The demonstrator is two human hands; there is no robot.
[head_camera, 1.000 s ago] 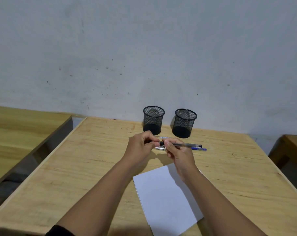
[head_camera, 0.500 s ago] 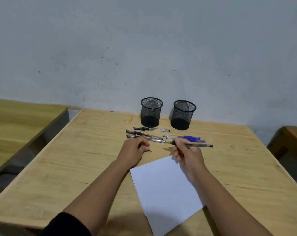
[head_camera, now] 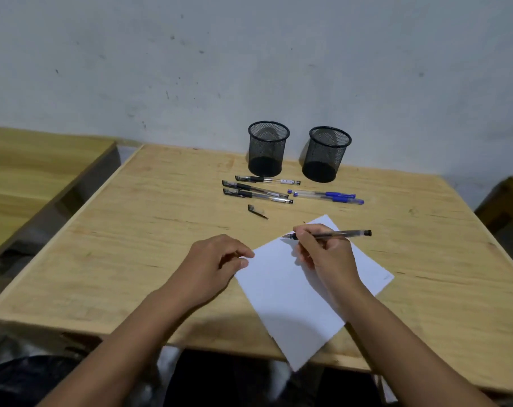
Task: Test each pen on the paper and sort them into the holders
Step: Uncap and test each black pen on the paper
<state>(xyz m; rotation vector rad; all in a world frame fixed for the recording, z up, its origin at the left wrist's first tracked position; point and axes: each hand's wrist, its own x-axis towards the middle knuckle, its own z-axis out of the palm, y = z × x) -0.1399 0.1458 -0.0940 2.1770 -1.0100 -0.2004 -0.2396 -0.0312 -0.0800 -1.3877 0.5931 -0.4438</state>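
The right hand [head_camera: 327,254] holds an uncapped black pen [head_camera: 331,235], fingers curled around the front part of its barrel. The tip points left and lies over the far corner of the white paper [head_camera: 281,289]; whether it touches the sheet, I cannot tell. The left hand [head_camera: 211,265] rests at the left edge of the paper, its fingers loosely bent, and the fingertips touch this edge.

The paper lies turned at an angle on the wooden counter [head_camera: 131,230], and its near corner hangs over the near edge. The black cap [head_camera: 256,210] lies alone on the counter, just beyond the paper. Further back, three black pens [head_camera: 256,193] lie side by side, and two blue pens [head_camera: 328,197] lie just to their right. Two black mesh holders stand near the far edge: the left holder [head_camera: 267,148] and the right holder [head_camera: 325,154], a little apart from each other.
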